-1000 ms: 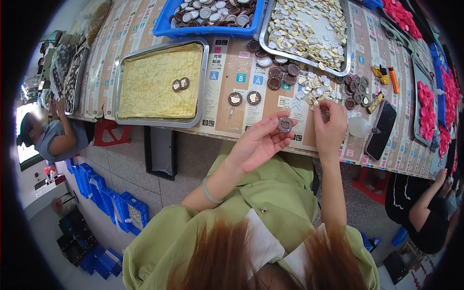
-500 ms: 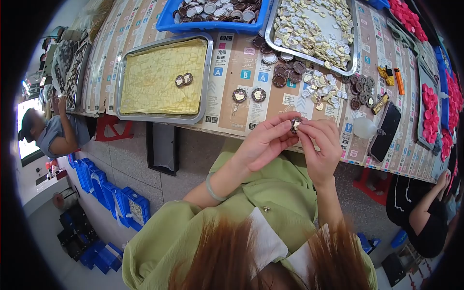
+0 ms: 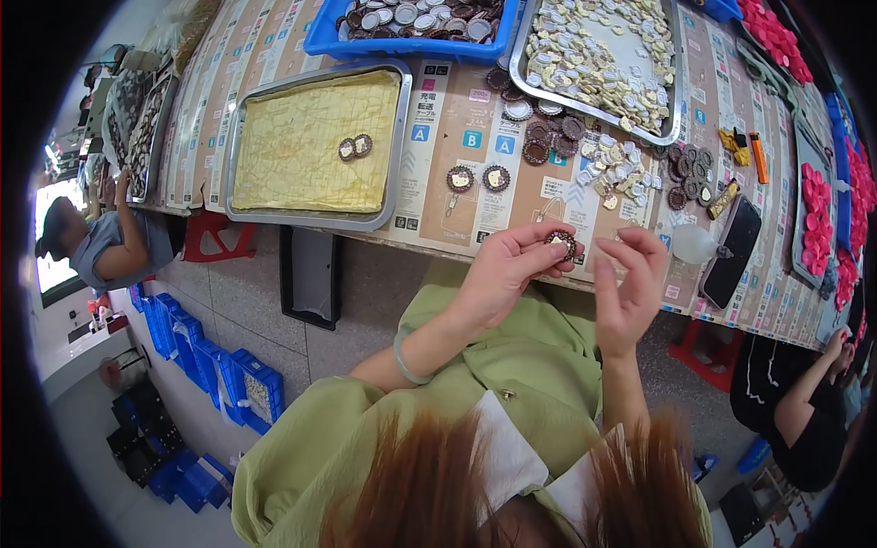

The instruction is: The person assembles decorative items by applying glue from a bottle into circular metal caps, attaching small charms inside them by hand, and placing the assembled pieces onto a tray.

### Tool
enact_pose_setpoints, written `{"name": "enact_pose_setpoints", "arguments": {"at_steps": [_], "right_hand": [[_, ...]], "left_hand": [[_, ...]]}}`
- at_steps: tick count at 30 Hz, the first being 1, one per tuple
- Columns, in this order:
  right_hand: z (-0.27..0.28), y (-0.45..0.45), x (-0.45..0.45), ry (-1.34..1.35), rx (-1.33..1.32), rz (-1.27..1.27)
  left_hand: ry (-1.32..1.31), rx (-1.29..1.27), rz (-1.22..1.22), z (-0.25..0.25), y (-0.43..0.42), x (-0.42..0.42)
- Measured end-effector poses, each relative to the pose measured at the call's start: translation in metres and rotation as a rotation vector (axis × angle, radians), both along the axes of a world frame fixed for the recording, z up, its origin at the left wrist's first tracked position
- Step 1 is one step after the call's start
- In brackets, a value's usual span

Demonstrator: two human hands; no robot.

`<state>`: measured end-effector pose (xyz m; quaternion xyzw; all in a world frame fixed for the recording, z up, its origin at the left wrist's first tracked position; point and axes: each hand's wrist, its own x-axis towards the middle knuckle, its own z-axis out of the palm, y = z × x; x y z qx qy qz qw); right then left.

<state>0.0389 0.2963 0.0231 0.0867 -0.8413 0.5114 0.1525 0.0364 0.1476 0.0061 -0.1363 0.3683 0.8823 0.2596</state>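
Note:
My left hand (image 3: 512,269) pinches a round brown-rimmed piece (image 3: 560,244) with a pale figure in its middle, over the table's near edge. Just right of it, my right hand (image 3: 630,288) is raised with fingers apart and nothing between them. Two finished-looking round pieces (image 3: 496,177) lie on the table beyond my left hand, and two more (image 3: 354,147) lie on the yellow-lined tray (image 3: 402,151). Loose pale pieces (image 3: 619,167) are heaped beyond my right hand, beside brown rimmed discs (image 3: 551,139).
Behind are a blue bin (image 3: 411,46) of discs and a metal tray (image 3: 671,123) of pale pieces. On the right are a phone (image 3: 734,251), a white round object (image 3: 692,244), an orange tool (image 3: 758,157) and pink pieces (image 3: 812,219). Other people sit at both sides.
My right hand first left the loose pale pieces and met the round piece in my left hand, then drew back with its fingers apart. The held piece now shows a pale figure.

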Motion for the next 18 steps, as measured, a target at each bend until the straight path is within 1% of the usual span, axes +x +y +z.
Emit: {"name": "enact_pose_setpoints", "arguments": {"at_steps": [1, 9, 11, 12, 14, 15, 17, 18], "right_hand": [[-0.001, 0.001, 0.0, -0.003, -0.087, -0.053], [-0.005, 0.007, 0.003, -0.035, -0.127, -0.076], [-0.006, 0.009, 0.004, -0.063, -0.147, -0.072], [-0.007, 0.009, 0.004, -0.055, -0.152, -0.073], [-0.008, 0.014, 0.006, -0.065, -0.131, -0.107], [-0.009, 0.018, 0.007, -0.059, -0.135, -0.108], [-0.012, 0.029, 0.011, -0.034, -0.069, -0.165], [-0.016, 0.034, 0.015, -0.033, -0.071, -0.165]], "left_hand": [[-0.032, 0.0, 0.004, 0.001, 0.0, 0.0], [-0.119, 0.004, 0.028, 0.004, -0.002, 0.0], [-0.076, -0.112, 0.047, 0.003, -0.002, -0.001], [-0.067, -0.116, 0.047, 0.001, -0.004, -0.003], [0.314, -0.939, -0.011, -0.006, -0.013, -0.007], [0.32, -0.942, -0.01, -0.009, -0.018, -0.01], [0.631, -1.422, 0.11, -0.011, -0.029, -0.019], [0.632, -1.587, 0.078, -0.008, -0.033, -0.021]]}}
